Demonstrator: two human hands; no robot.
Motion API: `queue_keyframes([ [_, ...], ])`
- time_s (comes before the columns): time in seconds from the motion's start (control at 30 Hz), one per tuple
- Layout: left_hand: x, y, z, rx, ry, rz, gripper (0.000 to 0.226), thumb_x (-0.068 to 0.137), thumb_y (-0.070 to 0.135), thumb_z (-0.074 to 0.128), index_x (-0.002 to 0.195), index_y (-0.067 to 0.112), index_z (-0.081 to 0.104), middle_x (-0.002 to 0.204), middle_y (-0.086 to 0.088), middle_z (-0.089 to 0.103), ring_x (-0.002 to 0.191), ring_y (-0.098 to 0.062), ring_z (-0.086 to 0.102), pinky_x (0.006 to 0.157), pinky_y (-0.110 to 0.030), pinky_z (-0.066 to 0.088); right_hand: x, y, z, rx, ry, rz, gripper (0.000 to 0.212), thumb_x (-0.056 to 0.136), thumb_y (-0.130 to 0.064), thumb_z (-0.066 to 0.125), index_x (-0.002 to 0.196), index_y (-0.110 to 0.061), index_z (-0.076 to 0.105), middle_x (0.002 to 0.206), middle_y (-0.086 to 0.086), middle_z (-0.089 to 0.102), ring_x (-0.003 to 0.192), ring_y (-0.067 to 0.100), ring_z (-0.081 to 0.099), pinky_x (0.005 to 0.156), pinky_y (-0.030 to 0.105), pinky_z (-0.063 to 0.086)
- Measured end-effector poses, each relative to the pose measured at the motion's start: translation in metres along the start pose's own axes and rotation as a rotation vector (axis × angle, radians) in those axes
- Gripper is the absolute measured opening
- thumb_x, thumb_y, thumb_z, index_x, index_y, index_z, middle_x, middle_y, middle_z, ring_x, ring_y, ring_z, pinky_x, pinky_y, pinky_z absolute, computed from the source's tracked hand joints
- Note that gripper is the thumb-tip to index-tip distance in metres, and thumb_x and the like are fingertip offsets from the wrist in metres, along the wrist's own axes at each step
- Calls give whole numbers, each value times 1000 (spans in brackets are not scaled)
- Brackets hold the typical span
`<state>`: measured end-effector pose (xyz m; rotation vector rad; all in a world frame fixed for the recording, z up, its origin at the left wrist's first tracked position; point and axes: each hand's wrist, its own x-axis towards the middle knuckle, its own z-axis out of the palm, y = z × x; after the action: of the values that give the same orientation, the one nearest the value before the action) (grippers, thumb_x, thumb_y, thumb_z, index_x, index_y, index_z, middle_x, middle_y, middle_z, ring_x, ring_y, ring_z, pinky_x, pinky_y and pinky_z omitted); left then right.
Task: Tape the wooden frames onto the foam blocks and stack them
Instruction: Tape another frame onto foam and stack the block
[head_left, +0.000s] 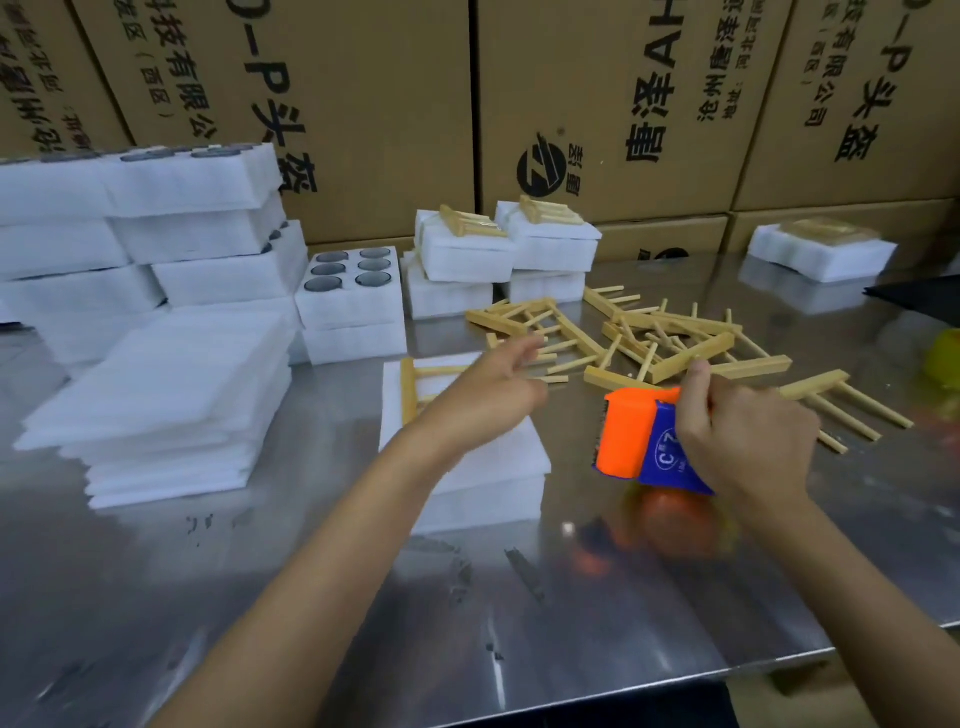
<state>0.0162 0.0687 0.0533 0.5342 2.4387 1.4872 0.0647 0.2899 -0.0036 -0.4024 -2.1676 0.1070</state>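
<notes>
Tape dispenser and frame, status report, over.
Right hand grips tape dispenser. Left hand open above wooden frame on foam block. Loose frames just beyond.

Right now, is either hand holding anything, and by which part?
The right hand grips the orange and blue tape dispenser by its right side, fingers curled over its top. The left hand holds nothing; it hovers open over the wooden frame on the foam block.
</notes>
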Motion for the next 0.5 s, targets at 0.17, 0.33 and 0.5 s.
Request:
queue_keyframes([
  [0.17, -8, 15, 9, -164, -166, 67, 33, 91, 5, 53, 112, 23, 71, 104, -1, 71, 98, -12, 63, 101, -36, 48, 26, -32, -15, 139, 184, -121, 59, 104, -39, 30, 48, -20, 40, 42, -3, 34, 37, 18, 32, 49, 22, 14],
  [0.33, -12, 9, -10, -315, -99, 119, 29, 94, 4, 59, 104, 27, 73, 105, 2, 77, 99, -13, 72, 88, -22, 57, 41, -44, -25, 205, 90, -119, 73, 103, -50, 21, 47, -10, 47, 42, 5, 45, 41, 26, 45, 50, 32, 32],
  [0.5, -16, 4, -20, -421, -105, 93, 22, 95, 12, 64, 112, 19, 76, 107, -4, 76, 101, -19, 73, 90, -29, 58, 45, -52, -28, 272, -20, -48, 70, 100, -58, 19, 46, -17, 36, 45, 2, 47, 50, 26, 48, 57, 33, 29],
])
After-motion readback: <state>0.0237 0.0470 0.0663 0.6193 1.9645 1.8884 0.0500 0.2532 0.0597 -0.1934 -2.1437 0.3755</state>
